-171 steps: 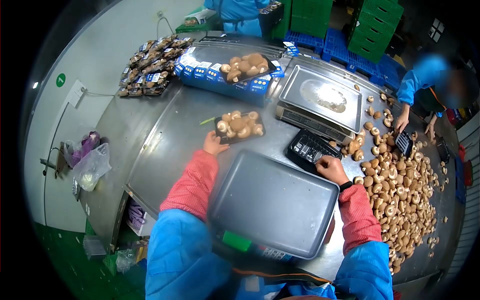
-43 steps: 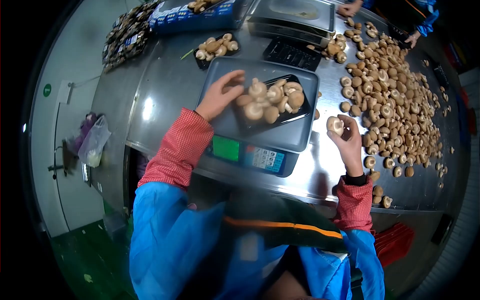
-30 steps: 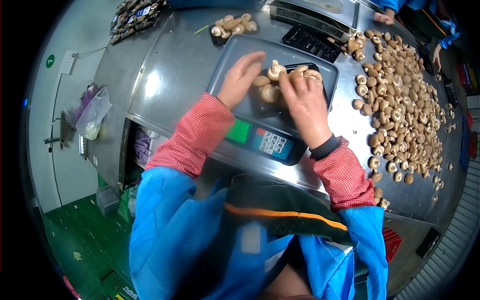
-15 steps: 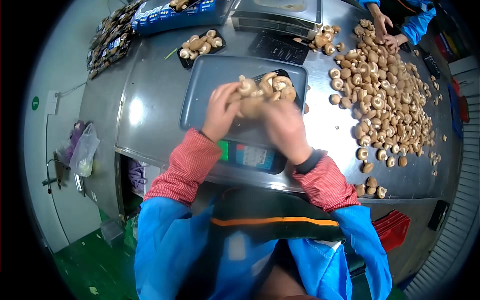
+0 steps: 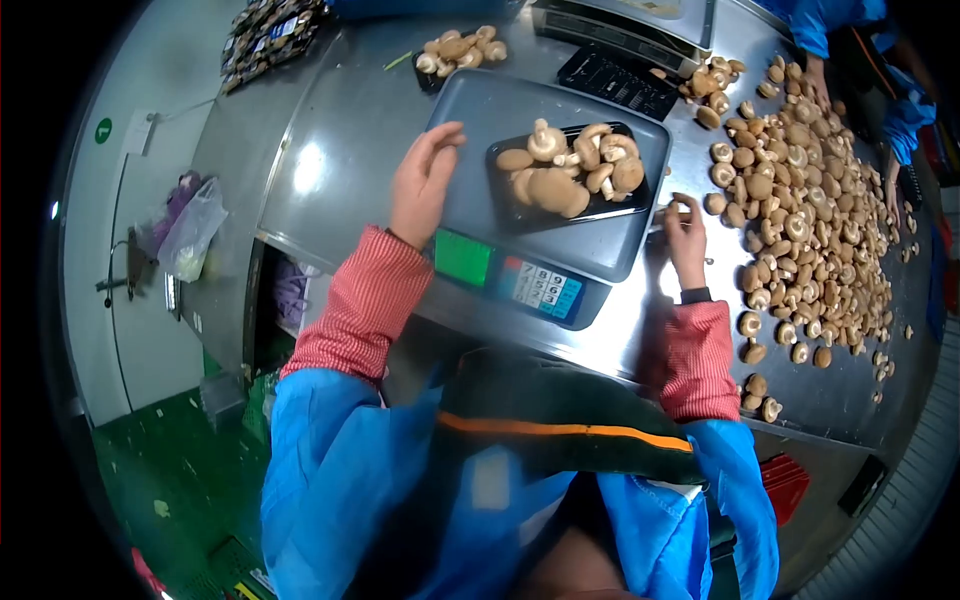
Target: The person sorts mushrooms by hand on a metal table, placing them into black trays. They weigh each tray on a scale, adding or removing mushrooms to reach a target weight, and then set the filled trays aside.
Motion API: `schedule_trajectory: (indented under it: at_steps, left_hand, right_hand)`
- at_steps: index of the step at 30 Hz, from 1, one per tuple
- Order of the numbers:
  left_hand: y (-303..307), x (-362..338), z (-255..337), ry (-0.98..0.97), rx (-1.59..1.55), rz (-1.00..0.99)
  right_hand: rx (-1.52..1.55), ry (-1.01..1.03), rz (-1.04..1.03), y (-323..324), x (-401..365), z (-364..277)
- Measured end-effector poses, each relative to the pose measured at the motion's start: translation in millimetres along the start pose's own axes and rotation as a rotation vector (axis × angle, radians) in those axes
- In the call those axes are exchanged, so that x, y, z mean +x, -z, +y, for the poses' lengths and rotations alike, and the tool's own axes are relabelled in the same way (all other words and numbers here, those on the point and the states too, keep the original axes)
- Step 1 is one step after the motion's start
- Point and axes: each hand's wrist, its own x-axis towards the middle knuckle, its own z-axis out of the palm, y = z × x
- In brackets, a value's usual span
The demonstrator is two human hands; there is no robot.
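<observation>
A black tray (image 5: 607, 212) of shiitake mushrooms (image 5: 552, 190) sits on the grey pan (image 5: 480, 100) of a weighing scale, whose green display (image 5: 462, 259) and keypad (image 5: 543, 290) face me. My left hand (image 5: 424, 185) hovers at the pan's left edge, fingers stretched out and holding nothing. Beyond the pan's right edge, my right hand (image 5: 686, 240) is low by the steel table with its fingers curled together. Whatever may be in those fingers is too small or hidden to make out. A big pile of loose mushrooms (image 5: 800, 210) spreads to the right.
Behind the scale stand another mushroom tray (image 5: 432, 80), an empty black tray (image 5: 618, 82) and a second scale (image 5: 620, 35). Packed trays (image 5: 270, 40) lie at the far left. A co-worker's hand (image 5: 818, 85) reaches into the pile. A plastic bag (image 5: 190, 235) hangs at left.
Both hands have come away from the mushrooms in the tray, the left to the pan's left edge, the right past its right edge. My view has shifted, and the co-worker's hands have moved apart.
</observation>
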Motion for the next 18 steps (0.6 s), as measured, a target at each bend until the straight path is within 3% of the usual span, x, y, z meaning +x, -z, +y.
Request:
schedule_trajectory:
  at_steps: [2, 4, 6, 8, 10, 13, 18]
  left_hand:
    - [-6, 2, 8, -0.056, 0.001, -0.030]
    - [-7, 9, 11, -0.164, 0.207, -0.132]
    - [-20, 15, 23, -0.326, 0.394, -0.215]
    - [-35, 19, 25, -0.329, 0.478, -0.302]
    - [-53, 21, 29, -0.322, 0.505, -0.343]
    - [-67, 19, 26, -0.336, 0.489, -0.353]
    - [-70, 12, 21, -0.383, 0.561, -0.350]
  right_hand:
    - [0.031, 0.043, 0.097, 20, -9, -33]
    - [0.033, 0.188, 0.151, 29, -19, -71]
    - [0.018, 0.449, 0.159, 23, -28, -101]
    - [0.076, 0.553, 0.055, 9, -42, -137]
    - [-0.155, 0.792, 0.087, -13, -43, -156]
    - [-0.299, 0.816, -0.075, -28, -50, -161]
    - [-0.269, 0.775, 0.003, -25, -44, -152]
